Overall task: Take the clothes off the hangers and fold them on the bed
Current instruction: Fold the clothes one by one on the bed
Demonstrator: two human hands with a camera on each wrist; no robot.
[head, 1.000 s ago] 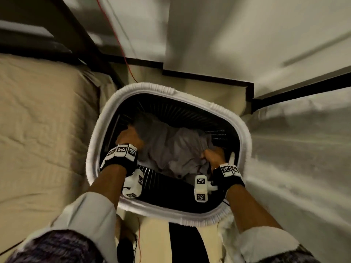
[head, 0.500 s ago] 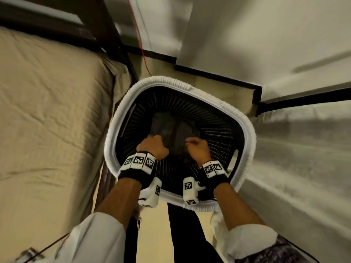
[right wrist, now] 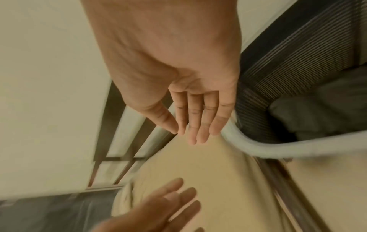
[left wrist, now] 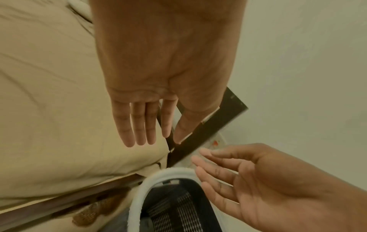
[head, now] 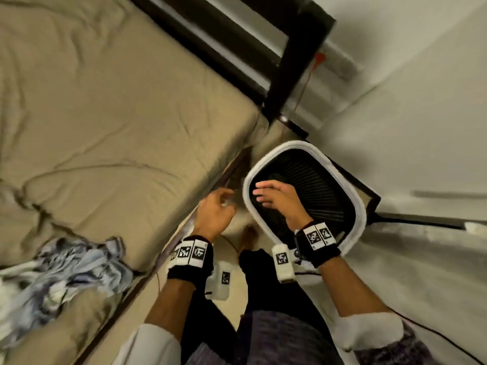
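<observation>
Head view: both hands were out of the laundry basket [head: 354, 204] and empty; half a second earlier both were down inside it, pressing a dark garment.
Left hand [head: 214, 210]: fingers relaxed and slightly spread, holding nothing; it hung beside the basket's rim, over the gap between basket and bed [head: 110, 106].
Right hand [head: 280, 200]: fingers straight and loose, holding nothing; it hovered above the basket's opening, near the rim on the bed side.
Left wrist view: palm flat with fingers together and extended, nothing pinched.
Right wrist view: the same for the right hand, fingertips just past the basket's white rim.
Garment in basket: a dark grey cloth [right wrist: 317, 109] lay on the basket floor, seen in the right wrist view; hardly visible from the head view.
Clothes on bed: a crumpled blue-and-white patterned garment [head: 68, 270] lay on the sheet, well away from the basket, not folded.
Hangers: none in view.
Change: hands had released the cloth and lifted clear; the head had turned from the basket toward the bed.
Reading: one item appeared stowed in the basket. Judged next step: attention to the patterned garment, which would need smoothing flat before any fold.
Risk: motion blur limited detail of the basket's contents.
</observation>
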